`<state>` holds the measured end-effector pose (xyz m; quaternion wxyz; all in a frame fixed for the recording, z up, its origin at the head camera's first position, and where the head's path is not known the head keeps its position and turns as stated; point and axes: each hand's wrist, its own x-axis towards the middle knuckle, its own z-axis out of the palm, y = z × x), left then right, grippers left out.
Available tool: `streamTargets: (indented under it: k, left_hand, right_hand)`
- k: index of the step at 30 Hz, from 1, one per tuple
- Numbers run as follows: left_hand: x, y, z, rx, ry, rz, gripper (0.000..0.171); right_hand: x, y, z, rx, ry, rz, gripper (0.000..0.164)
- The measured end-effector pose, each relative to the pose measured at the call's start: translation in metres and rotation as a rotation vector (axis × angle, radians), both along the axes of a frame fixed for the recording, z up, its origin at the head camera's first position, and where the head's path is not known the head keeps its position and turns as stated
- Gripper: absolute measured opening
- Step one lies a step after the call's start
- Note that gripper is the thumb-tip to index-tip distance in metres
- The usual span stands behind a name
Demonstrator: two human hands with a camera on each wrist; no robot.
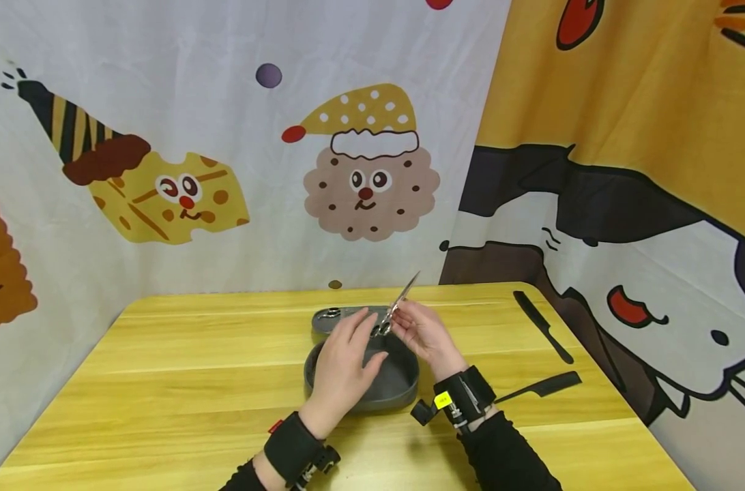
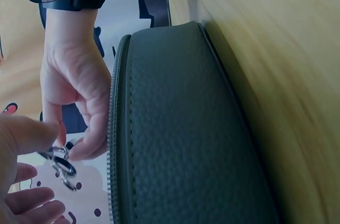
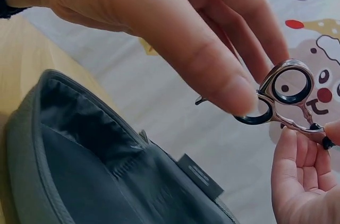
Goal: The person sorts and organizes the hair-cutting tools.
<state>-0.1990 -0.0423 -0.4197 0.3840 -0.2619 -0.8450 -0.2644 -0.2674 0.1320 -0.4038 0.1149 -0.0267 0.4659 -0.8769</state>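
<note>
A pair of silver scissors (image 1: 403,294) points up and away over the case, its ringed handles (image 3: 291,87) with dark inserts toward me. My right hand (image 1: 423,333) pinches it near the pivot, as the right wrist view shows. Opposite, my left hand (image 1: 343,365) is at the handles, thumb spread from the fingers; its thumb (image 3: 234,94) overlaps one ring in the right wrist view. Beneath both hands stands a dark grey zip case (image 1: 403,392) with its lid folded back and a black lining. The left wrist view shows the case's pebbled side (image 2: 180,128) and zip.
Another small pair of scissors (image 1: 330,313) lies in the folded-back lid (image 1: 318,327). Two black combs lie on the wooden table (image 1: 164,382) at the right: one comb (image 1: 535,315) farther off, one comb (image 1: 559,384) beside my right wrist. A printed curtain (image 1: 194,41) hangs behind.
</note>
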Motion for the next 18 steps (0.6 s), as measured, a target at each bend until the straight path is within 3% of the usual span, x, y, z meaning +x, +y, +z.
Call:
streamTargets:
  k: [10, 18]
  left_hand:
    - [0.0, 0.003, 0.0, 0.034, 0.104, -0.058, 0.048]
    - [-0.001, 0.003, 0.002, 0.065, 0.16, -0.088, 0.036]
  right_hand:
    - [0.008, -0.007, -0.001, -0.039, 0.02, 0.034, 0.024]
    - [0.012, -0.012, 0.0, -0.059, -0.006, 0.033, 0.019]
